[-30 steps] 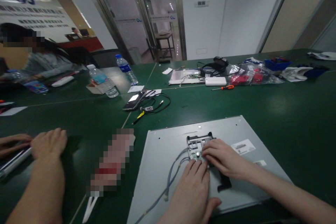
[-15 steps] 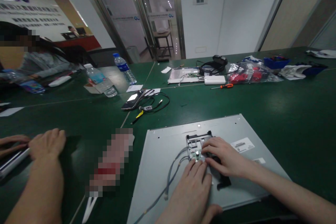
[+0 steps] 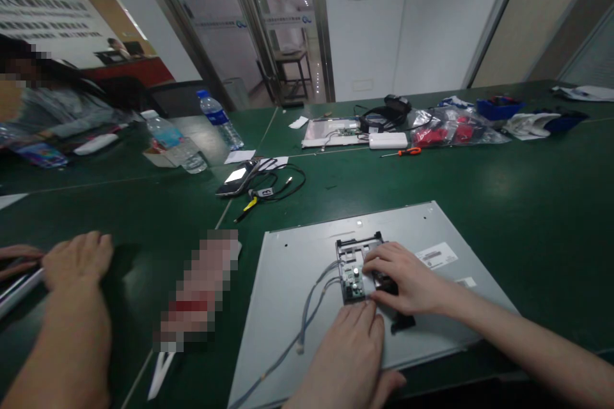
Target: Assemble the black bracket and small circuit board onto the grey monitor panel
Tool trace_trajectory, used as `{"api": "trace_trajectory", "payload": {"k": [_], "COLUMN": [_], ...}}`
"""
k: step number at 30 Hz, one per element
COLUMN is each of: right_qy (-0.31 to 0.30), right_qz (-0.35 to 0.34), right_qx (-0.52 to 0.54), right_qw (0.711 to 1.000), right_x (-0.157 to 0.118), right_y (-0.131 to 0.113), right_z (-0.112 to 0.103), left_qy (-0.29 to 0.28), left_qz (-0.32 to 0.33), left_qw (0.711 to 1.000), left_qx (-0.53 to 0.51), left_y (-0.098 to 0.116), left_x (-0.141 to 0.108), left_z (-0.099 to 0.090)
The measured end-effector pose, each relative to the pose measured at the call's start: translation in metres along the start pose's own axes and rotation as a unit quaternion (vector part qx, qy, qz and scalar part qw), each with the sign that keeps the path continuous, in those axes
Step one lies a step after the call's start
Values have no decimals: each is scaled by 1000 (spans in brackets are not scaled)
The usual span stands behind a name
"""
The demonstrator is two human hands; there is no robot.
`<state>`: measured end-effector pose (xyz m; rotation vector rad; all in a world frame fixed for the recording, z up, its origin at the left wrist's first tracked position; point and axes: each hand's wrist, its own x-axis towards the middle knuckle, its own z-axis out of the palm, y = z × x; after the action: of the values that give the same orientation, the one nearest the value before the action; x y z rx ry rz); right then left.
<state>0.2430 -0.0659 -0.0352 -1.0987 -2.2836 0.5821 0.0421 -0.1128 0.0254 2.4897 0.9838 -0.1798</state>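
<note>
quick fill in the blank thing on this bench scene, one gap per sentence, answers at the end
The right hand lies between the barcode label and the ____ circuit board.
The grey cables run down past the left hand on its ____ side.
The screwdriver has an ____ handle.
A bright ____ strip sits near one end of the black cable.

Missing words: green; left; orange; yellow

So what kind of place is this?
Probably an office meeting room used as a workbench: big green table, glass doors, orange-handled screwdriver beside electronics.
</note>
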Motion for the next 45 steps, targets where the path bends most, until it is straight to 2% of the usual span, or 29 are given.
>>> {"api": "trace_trajectory", "payload": {"k": [9,23,30,37,40,45], "right_qy": [-1,13,18,19,17,18], "right_qz": [-18,-23,2,-11,-15,-15], "right_qx": [10,-5,1,0,-3,-3], "right_qw": [1000,1000,1000,1000,1000,1000], "right_x": [-2,-1,1,0,0,0], "right_y": [1,-1,-2,-5,-6,-4], "right_z": [-2,3,6,4,3,5], "left_qy": [-37,22,16,20,2,2], "left_qz": [-2,17,16,11,8,5], "left_qw": [999,999,999,999,999,1000], "left_qx": [20,37,50,37,37,23], "left_y": [-5,-4,0,-6,-8,-6], "left_x": [6,5,3,4,5,8], "left_z": [21,23,21,31,30,27]}}
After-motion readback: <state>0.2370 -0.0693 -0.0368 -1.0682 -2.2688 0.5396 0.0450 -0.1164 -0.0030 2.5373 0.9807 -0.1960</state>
